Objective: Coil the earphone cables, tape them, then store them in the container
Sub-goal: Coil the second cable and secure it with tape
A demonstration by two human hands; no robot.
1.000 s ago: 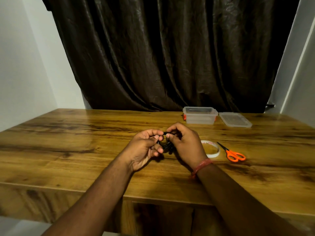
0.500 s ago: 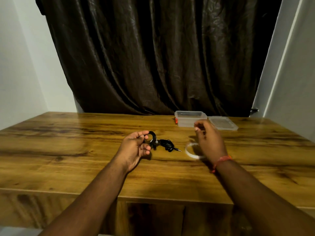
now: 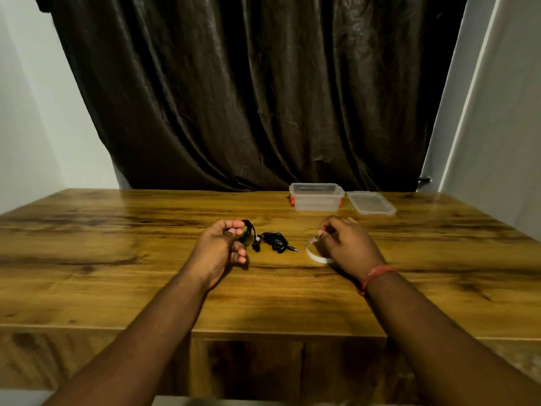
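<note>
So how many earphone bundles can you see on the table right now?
2. One coiled earphone cable is held in the left hand; a second earphone bundle lies on the table just right of it. The container's inside isn't clear, so more may be hidden.

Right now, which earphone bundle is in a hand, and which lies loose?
The coiled bundle is gripped by the left hand; the other bundle lies free on the table, plug pointing right.

wooden table (image 3: 117, 259) with a pretty strong grain. at the back there's a clear plastic container (image 3: 316, 197) with its lid (image 3: 370, 203) lying just beside it, nearer in a bunch of black earphone cable (image 3: 275, 242) and a tape roll (image 3: 313, 253).
</note>
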